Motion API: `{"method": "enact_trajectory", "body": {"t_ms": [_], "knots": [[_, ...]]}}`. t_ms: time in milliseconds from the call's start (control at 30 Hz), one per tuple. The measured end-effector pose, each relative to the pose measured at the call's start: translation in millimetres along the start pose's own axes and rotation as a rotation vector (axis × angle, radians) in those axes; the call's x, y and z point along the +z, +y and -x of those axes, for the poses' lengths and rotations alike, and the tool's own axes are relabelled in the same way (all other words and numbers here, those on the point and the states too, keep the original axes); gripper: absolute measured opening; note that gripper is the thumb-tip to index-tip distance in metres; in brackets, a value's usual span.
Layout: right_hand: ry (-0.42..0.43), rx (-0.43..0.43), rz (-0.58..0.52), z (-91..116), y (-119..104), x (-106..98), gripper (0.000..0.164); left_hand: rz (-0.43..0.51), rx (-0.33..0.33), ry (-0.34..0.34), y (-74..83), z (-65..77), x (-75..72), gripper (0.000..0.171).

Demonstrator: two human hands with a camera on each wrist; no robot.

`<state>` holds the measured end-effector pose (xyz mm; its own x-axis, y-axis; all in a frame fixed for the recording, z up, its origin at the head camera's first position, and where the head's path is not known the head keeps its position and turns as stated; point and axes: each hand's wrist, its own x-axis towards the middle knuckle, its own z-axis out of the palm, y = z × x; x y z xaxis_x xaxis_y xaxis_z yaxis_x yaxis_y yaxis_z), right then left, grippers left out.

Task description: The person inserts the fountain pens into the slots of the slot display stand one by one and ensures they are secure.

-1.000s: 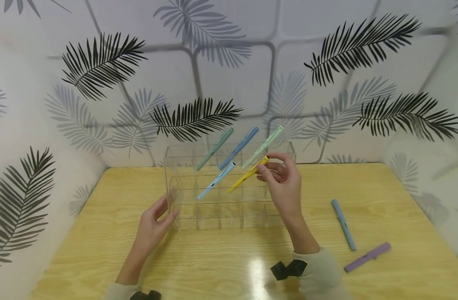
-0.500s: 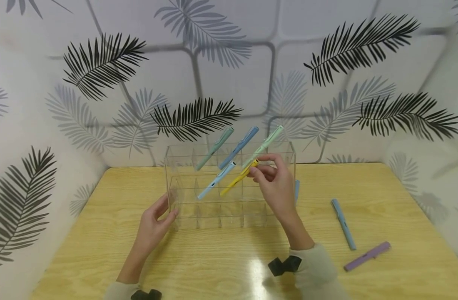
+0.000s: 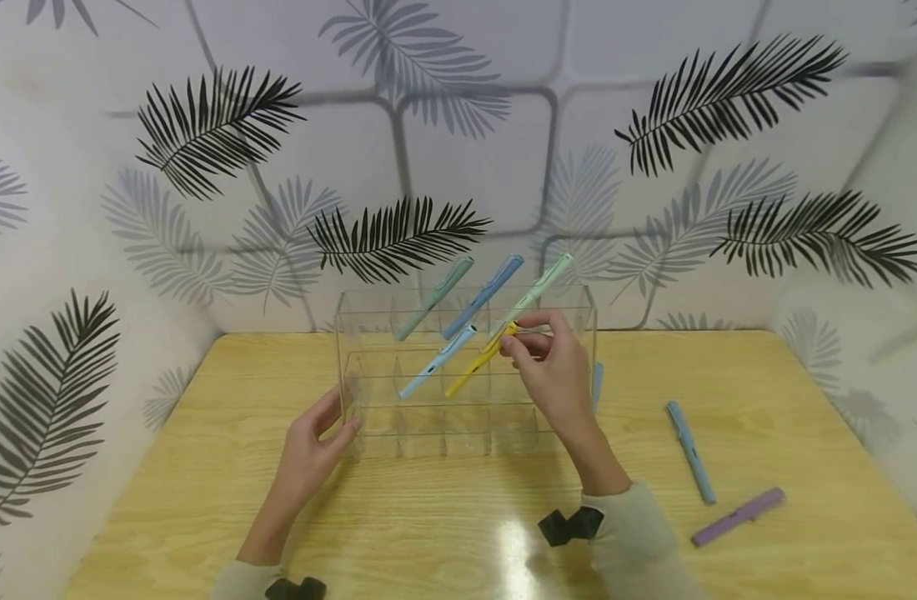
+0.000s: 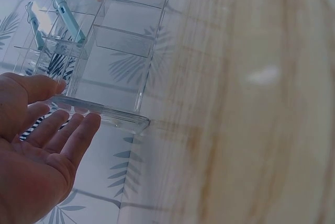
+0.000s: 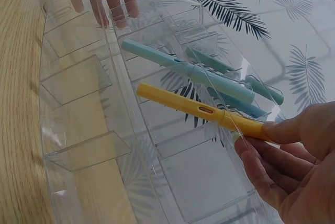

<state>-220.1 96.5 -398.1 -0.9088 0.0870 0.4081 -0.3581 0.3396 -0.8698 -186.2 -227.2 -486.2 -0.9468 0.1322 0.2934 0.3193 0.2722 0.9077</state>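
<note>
My right hand pinches a yellow fountain pen near its upper, capped end. The pen slants with its lower end over the middle tier of a clear acrylic pen organizer; whether that end touches the bottom is unclear. Beside it on the left leans a light blue fountain pen. Behind them stand a green pen, a blue pen and a pale mint pen. My left hand holds the organizer's left side wall, thumb at the front edge and fingers along the outside.
On the wooden table to the right lie a grey-blue pen and a purple pen. Another blue pen shows partly past the organizer's right side. A leaf-patterned wall rises behind.
My right hand has moved left and slightly down with the yellow pen, bringing it nearer the light blue one. My left hand keeps its place on the organizer. The view has shifted slightly.
</note>
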Motion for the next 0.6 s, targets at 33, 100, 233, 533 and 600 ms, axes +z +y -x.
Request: {"method": "enact_trajectory", "body": {"t_ms": [33, 100, 233, 533, 600], "knots": [[0.005, 0.001, 0.009, -0.1, 0.2, 0.2, 0.025, 0.001, -0.002, -0.001, 0.0, 0.0, 0.0, 0.054], [0.013, 0.001, 0.030, -0.1, 0.4, 0.3, 0.026, 0.004, -0.005, -0.001, 0.2, 0.0, -0.1, 0.054], [0.015, 0.004, 0.093, 0.5, 1.8, -1.7, 0.025, 0.012, -0.012, 0.000, 1.8, -0.9, 0.8, 0.055], [-0.001, -0.001, 0.148, 1.1, 2.0, -6.6, 0.025, 0.022, 0.001, 0.000, 2.0, -1.1, 1.8, 0.055], [-0.005, -0.007, 0.137, 1.0, 2.4, -6.8, 0.026, 0.030, 0.009, 0.001, 1.3, -0.9, 1.9, 0.054]]}}
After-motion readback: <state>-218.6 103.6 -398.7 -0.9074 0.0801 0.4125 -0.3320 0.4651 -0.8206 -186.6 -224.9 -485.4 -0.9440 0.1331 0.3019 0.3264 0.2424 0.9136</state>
